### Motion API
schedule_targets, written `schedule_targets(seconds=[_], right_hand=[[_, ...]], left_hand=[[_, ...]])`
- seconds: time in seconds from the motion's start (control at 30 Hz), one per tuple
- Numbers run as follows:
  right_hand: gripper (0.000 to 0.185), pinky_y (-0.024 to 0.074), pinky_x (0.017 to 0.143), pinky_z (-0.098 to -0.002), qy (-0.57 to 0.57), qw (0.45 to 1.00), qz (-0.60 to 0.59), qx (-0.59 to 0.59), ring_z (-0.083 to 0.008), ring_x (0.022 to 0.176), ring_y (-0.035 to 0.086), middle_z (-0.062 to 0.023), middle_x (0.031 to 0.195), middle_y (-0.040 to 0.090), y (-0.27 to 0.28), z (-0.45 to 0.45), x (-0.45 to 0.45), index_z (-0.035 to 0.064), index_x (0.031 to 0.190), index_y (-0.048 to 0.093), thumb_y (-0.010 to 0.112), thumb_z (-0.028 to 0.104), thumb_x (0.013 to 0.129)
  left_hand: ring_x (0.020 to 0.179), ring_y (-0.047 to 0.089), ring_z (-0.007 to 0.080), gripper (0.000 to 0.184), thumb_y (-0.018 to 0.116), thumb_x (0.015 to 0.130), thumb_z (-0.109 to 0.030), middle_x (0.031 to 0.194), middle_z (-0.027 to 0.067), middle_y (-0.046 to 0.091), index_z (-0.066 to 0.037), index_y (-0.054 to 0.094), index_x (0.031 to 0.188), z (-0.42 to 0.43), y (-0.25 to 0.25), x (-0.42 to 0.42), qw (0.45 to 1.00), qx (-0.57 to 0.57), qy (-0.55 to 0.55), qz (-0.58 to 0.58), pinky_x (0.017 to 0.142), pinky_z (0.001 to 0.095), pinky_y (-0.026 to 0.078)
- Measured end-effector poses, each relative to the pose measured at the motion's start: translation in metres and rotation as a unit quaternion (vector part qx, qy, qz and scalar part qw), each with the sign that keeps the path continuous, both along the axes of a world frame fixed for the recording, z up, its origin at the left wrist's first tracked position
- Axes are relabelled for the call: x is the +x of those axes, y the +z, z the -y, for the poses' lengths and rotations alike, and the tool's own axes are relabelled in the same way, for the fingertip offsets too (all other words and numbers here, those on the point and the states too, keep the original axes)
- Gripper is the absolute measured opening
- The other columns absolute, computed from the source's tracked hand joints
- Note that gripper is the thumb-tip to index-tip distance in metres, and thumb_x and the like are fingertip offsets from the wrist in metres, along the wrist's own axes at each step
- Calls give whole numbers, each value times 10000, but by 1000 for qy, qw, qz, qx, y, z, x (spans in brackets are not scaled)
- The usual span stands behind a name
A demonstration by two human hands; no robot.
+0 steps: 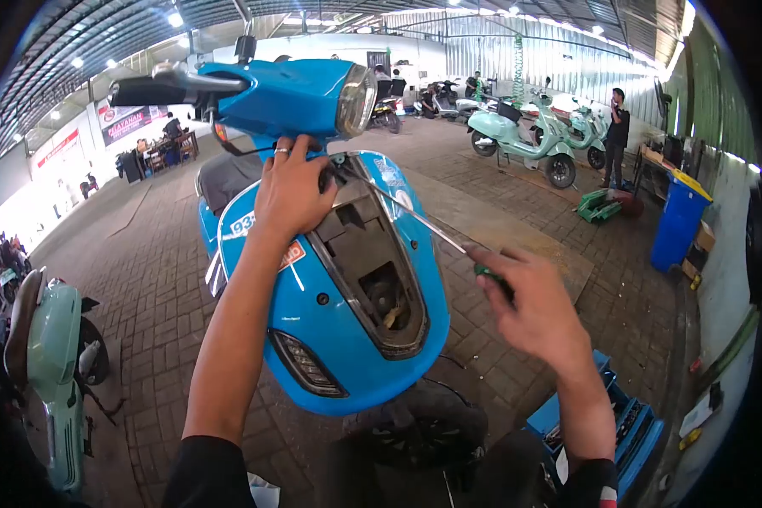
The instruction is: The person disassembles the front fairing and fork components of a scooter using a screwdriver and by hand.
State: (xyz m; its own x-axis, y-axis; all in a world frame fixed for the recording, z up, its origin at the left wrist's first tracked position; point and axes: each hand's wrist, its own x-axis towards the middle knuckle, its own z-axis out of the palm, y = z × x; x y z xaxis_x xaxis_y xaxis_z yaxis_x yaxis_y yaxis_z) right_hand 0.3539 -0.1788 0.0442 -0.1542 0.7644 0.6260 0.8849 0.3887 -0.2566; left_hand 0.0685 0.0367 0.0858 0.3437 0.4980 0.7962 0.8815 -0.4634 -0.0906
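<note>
A blue scooter [313, 305] stands in front of me, its front shield facing me with a dark recess [356, 241] uncovered down the middle. My left hand [295, 190] rests at the top of the shield, just under the handlebar cover [279, 102], its fingers bent over the upper edge; what lies beneath them is hidden. In my right hand [529, 300] is a long screwdriver [427, 224], gripped by its dark green handle. The shaft slants up and left, with its tip near the top of the recess, beside my left fingers. Exact tip contact is not clear.
An open blue toolbox [626, 432] is on the floor by my right arm. A blue bin with a yellow rim [681, 216] stands at the right wall. Pale green scooters [525, 140] are parked behind, another [55, 364] at left. A person [616, 140] stands at the back right.
</note>
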Motion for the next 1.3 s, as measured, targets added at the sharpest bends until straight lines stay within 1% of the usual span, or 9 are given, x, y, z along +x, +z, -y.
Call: schedule_targets(seconds=[0.47,0.53,0.67,0.7,0.73,0.87,0.93,1.13,1.3], right_hand=[[427,515,708,-432,73,995,-57,-45,-322,718,646,-186,959,727,23,-22,29,86,1379,665,693,102,953],[439,528,665,-393,26,917,-261,-299,-285,719,657,-154,913,718,43,-16,24,110,1418,647,674,126,980],[473,529,605,-348,57,872,-305,-379,-234,758,678,-107,879,696,43,-26,31,151,1445,632,642,109,975],[500,538,605,-362,52,984,-63,-156,-240,777,686,-104,890,695,32,-30,33,162,1441,633,651,98,946],[528,546,604,-377,42,978,189,84,-246,796,694,-102,902,695,26,-30,33,172,1437,634,661,87,917],[553,562,694,-479,-166,900,358,187,-328,822,695,-143,930,696,18,-3,-3,150,1387,654,688,49,845],[508,571,759,-480,-42,990,60,119,-338,908,717,-167,992,717,24,7,-3,124,1315,691,730,44,815],[345,565,741,-337,61,943,-263,192,-244,896,762,-206,1024,747,-9,-18,21,47,1224,704,775,127,896],[322,564,743,-335,-79,931,-315,165,-212,782,730,-163,936,745,-8,-16,21,5,1221,699,768,95,920]], left_hand=[[1413,418,421,372,651,898,-302,1456,121,507,-73,779,1161,0,-2,3,999,-12,37,-35,1146,562,389],[1415,416,424,372,653,898,-306,1459,124,504,-72,779,1159,-2,-3,4,999,-11,36,-33,1142,564,390],[1413,425,412,359,657,899,-315,1457,145,515,-51,781,1107,-4,-8,9,999,5,44,-20,1114,554,404],[1412,432,399,357,660,899,-325,1460,158,522,-33,784,1063,-4,-9,12,998,20,49,-14,1096,544,415],[1412,432,399,357,660,899,-325,1460,158,522,-33,784,1063,-4,-10,14,999,19,46,-12,1096,544,415],[1413,419,420,365,665,899,-319,1438,136,526,-73,779,1143,-2,-8,18,998,9,65,-12,1131,564,391],[1412,417,419,381,659,906,-348,1443,139,523,-87,780,1155,-1,-11,14,998,8,61,-8,1143,568,380],[1429,390,428,423,636,918,-397,1497,153,491,-71,794,1136,-4,-13,13,999,14,45,-19,1129,570,372],[1418,384,473,436,615,936,-397,1497,180,478,-74,776,1181,4,-12,32,995,-18,93,-20,1147,628,337]])
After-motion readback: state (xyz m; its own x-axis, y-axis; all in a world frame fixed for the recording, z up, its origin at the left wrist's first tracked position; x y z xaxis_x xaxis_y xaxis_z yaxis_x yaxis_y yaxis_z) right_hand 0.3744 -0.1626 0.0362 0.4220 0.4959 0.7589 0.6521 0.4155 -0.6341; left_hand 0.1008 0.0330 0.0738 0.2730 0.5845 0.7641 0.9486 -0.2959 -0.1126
